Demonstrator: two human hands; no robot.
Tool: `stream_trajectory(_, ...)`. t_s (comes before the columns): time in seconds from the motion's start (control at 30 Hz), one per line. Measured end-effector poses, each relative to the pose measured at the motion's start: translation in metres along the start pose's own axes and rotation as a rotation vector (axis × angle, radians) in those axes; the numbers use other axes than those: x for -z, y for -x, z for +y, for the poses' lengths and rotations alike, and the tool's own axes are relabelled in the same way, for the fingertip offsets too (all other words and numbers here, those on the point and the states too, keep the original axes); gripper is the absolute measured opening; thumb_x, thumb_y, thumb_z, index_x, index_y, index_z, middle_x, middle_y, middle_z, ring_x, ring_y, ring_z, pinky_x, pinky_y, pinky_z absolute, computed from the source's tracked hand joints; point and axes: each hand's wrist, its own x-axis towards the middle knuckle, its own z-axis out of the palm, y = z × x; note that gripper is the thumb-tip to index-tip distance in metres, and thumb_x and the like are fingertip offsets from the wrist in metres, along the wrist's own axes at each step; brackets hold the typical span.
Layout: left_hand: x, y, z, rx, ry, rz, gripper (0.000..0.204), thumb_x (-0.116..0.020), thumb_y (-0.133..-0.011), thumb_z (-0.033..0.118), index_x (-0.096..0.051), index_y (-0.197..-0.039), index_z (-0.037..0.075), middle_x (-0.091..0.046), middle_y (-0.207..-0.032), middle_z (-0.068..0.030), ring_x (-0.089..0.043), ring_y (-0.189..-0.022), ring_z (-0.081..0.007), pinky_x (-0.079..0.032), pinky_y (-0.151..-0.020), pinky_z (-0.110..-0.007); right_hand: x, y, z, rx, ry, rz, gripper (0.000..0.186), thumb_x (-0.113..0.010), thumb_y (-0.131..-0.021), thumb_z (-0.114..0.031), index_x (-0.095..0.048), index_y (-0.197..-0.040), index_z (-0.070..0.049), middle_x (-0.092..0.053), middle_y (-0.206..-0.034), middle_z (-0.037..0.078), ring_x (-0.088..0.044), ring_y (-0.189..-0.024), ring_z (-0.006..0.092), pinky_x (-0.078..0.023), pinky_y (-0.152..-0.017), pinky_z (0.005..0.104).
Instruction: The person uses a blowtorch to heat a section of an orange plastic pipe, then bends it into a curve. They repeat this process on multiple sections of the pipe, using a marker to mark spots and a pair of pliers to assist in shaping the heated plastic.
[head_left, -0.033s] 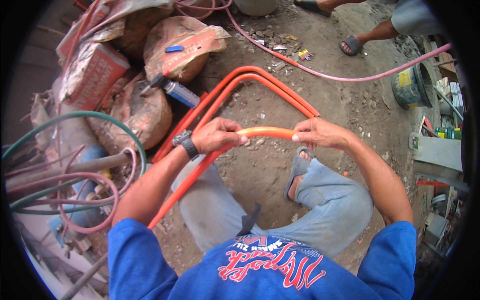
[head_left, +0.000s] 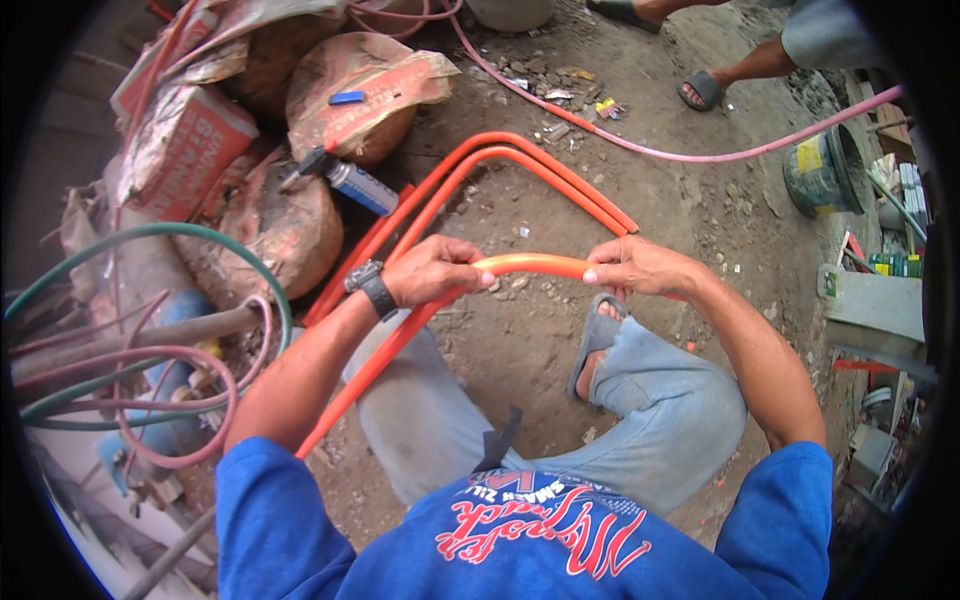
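My left hand (head_left: 430, 268), with a dark wristwatch, grips a curving orange pipe (head_left: 535, 263) left of the middle of its bend. My right hand (head_left: 635, 268) holds the same pipe at the right, fingers wrapped round it. The pipe runs from my hands down to the lower left, over my left leg. Just beyond my hands, two bent orange pipes (head_left: 540, 165) lie side by side on the dirt ground. Near them, at the left, a canister with a torch head (head_left: 362, 187) lies tilted against dirty sacks (head_left: 190, 150).
Green and pink hoses (head_left: 230, 395) coil at my left; another pink hose (head_left: 720, 157) crosses the ground ahead. Rubble (head_left: 560, 85) lies there. A co-worker's sandaled foot (head_left: 705, 88) stands at the top right. A dark bucket (head_left: 822, 175) and clutter (head_left: 875, 310) line the right.
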Motion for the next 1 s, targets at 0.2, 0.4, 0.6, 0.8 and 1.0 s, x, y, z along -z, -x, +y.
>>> stream_trajectory(0.2, 0.001, -0.001, -0.006, -0.015, 0.065, -0.014, 0.034, -0.078, -0.098, 0.036, -0.075, -0.104, 0.003, -0.065, -0.083, 0.0025, -0.058, -0.074, -0.0064, -0.045, -0.065, -0.026, 0.002, -0.002, 0.0, 0.038, 0.051, 0.022, 0.035, -0.073, -0.101, -0.038, -0.074, -0.106, -0.003, -0.062, -0.079, -0.001, -0.061, -0.073, 0.0095, -0.053, -0.066, 0.0291)
stream_trajectory(0.4, 0.001, 0.002, 0.0, 0.04, 0.047, -0.018, 0.038, -0.076, -0.099, 0.039, -0.072, -0.107, 0.003, -0.063, -0.081, 0.0031, -0.057, -0.073, -0.0057, -0.045, -0.064, -0.025, 0.001, -0.007, 0.007, 0.15, 0.089, 0.086, 0.041, -0.076, -0.097, -0.045, -0.076, -0.104, -0.004, -0.057, -0.073, -0.002, -0.061, -0.069, 0.0101, -0.049, -0.064, 0.0301)
stream_trajectory(0.6, -0.003, -0.001, 0.008, 0.066, 0.102, -0.055, 0.04, -0.073, -0.101, 0.042, -0.07, -0.11, 0.003, -0.06, -0.08, 0.0035, -0.057, -0.071, -0.006, -0.045, -0.059, -0.026, 0.004, -0.014, 0.021, 0.166, 0.087, 0.09, 0.039, -0.076, -0.097, -0.043, -0.077, -0.106, -0.004, -0.063, -0.075, -0.001, -0.063, -0.071, 0.0106, -0.051, -0.066, 0.0304)
stream_trajectory(0.8, -0.015, -0.014, 0.033, 0.106, -0.137, 0.102, 0.052, -0.068, -0.102, 0.053, -0.071, -0.112, 0.002, -0.06, -0.08, 0.002, -0.057, -0.067, -0.0075, -0.046, -0.057, -0.027, 0.005, -0.012, 0.017, 0.16, 0.09, 0.102, 0.039, -0.077, -0.096, -0.043, -0.077, -0.106, -0.004, -0.066, -0.077, 0.0, -0.067, -0.074, 0.0111, -0.052, -0.068, 0.0309)
stream_trajectory(1.0, -0.019, -0.029, 0.03, 0.085, -0.239, 0.088, 0.058, -0.067, -0.1, 0.06, -0.074, -0.103, 0.002, -0.061, -0.075, 0.0008, -0.057, -0.063, -0.0096, -0.045, -0.054, -0.03, 0.006, -0.017, 0.02, 0.182, 0.093, 0.106, 0.039, -0.079, -0.095, -0.042, -0.078, -0.106, -0.004, -0.068, -0.078, 0.001, -0.067, -0.073, 0.0116, -0.052, -0.068, 0.0309)
